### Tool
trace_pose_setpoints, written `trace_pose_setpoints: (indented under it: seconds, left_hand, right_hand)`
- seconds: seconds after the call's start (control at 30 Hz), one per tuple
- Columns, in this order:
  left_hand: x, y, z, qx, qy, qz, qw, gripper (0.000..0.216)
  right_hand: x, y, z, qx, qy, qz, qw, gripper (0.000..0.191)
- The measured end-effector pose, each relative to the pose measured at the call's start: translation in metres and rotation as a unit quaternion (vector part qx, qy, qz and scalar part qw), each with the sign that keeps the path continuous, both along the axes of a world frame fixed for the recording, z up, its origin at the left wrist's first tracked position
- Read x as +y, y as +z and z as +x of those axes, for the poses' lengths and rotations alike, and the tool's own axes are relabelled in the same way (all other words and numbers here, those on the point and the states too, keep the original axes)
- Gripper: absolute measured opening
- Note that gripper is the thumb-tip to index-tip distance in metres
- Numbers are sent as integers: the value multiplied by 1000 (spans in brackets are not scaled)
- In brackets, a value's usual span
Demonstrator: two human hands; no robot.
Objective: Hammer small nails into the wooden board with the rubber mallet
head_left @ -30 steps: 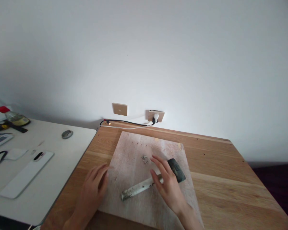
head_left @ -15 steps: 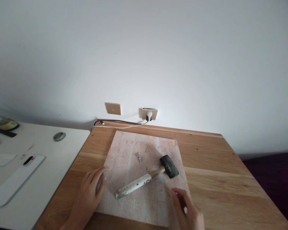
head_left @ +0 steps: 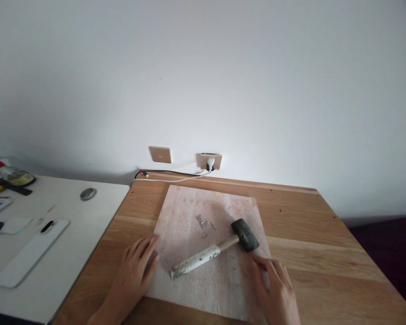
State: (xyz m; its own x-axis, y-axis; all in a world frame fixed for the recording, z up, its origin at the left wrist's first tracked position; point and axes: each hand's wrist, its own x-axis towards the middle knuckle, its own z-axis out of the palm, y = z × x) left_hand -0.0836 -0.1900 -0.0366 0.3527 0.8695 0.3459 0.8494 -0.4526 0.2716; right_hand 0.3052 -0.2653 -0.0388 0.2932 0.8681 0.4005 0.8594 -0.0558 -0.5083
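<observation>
Hammer [head_left: 214, 252], one, lies on its side between the hands, gripped by neither. Its black head is just beyond the fingertips of the right hand [head_left: 275, 284]; its handle slants down toward the left hand [head_left: 135, 266], ending a little right of that thumb. Screws [head_left: 205, 224], five as far as can be counted, lie loose above the handle, apart from both hands; some overlap.

Left hand: fingers loosely bent, thumb spread away, nothing held, fingertips at the left edge of the board [head_left: 203, 291]. Right hand: fingers curled, thumb close to them, over the board's right side; whether anything is pinched cannot be told.

One board, under hammer and screws, rests on one wooden table [head_left: 311, 271]. Behind it are two wall plates [head_left: 160, 154], the right one bearing a white plug [head_left: 210, 164], and two cables, one black, one white. One white table [head_left: 98, 221] adjoins at left, with one red-capped bottle [head_left: 18, 177] and one round grey object [head_left: 88, 194].
</observation>
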Motion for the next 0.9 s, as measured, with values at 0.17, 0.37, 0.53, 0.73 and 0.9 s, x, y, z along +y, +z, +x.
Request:
trace_pose_setpoints:
  seconds: [0.17, 0.37, 0.53, 0.73, 0.9]
  left_hand:
    - [-1, -10, 3, -7, 26, 9, 1000, 40]
    - [-8, -4, 7, -84, 86, -47, 992, 42]
    - [-5, 11, -2, -222, 241, -132, 936, 45]
    - [-2, 41, -48, -225, 376, -159, 885, 48]
    - [4, 62, -84, -224, 401, -142, 877, 33]
  right_hand:
    - [-7, -10, 21, -89, -71, -28, 993, 67]
    - [-9, -22, 18, 28, -72, -65, 995, 62]
    - [-5, -9, -13, 113, -60, -93, 987, 52]
    - [3, -3, -62, 202, 3, -81, 976, 49]
    - [13, -1, -107, 214, 78, -80, 970, 44]
